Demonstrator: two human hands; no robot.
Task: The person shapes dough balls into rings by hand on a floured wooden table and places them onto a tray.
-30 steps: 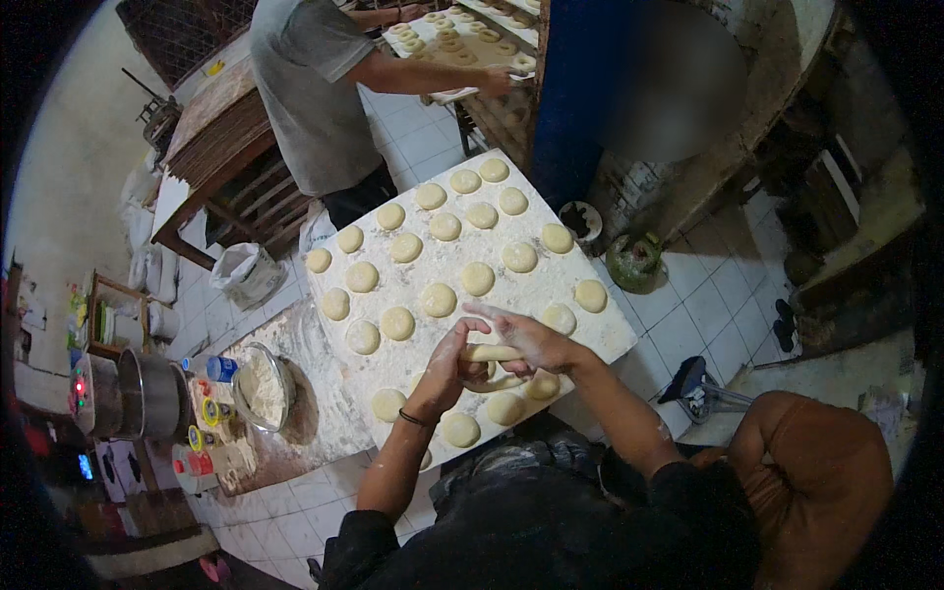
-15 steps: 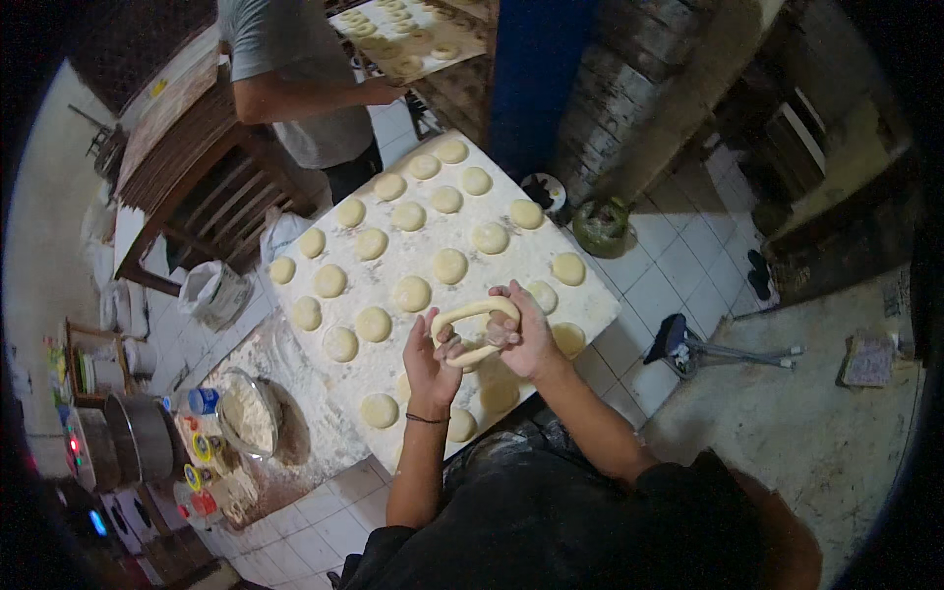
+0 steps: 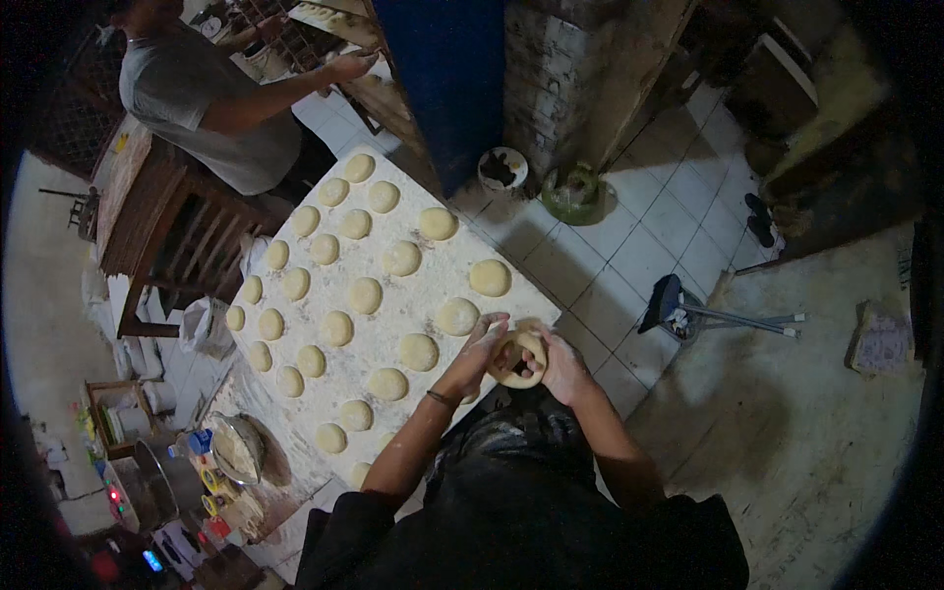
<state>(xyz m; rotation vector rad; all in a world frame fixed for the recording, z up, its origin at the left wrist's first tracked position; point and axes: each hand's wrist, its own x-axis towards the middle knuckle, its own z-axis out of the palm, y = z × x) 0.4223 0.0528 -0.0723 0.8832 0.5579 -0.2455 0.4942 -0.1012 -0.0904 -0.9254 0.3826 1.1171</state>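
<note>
A pale dough ring [image 3: 512,380] is held between my two hands, just off the near right edge of a floured table [image 3: 513,311]. My left hand [image 3: 476,358] grips its left side, and my right hand [image 3: 566,372] wraps round the right, with fingertips showing inside the hole. Several round flat dough pieces [image 3: 418,352] are spread over the tabletop in rough rows. One more dough piece is partly hidden by my left forearm.
A person in a grey shirt [image 3: 211,113] reaches toward a tray [image 3: 332,20] at the far left. A metal bowl of flour [image 3: 236,448] stands at the left. A green gas cylinder [image 3: 573,199] and a broom with a dustpan [image 3: 678,313] are on the right-hand floor.
My hands have moved right and toward me with the dough ring, off from above the table. The ring looks rounder. The view has shifted, and the other person is apart from the ring-filled tray's earlier place.
</note>
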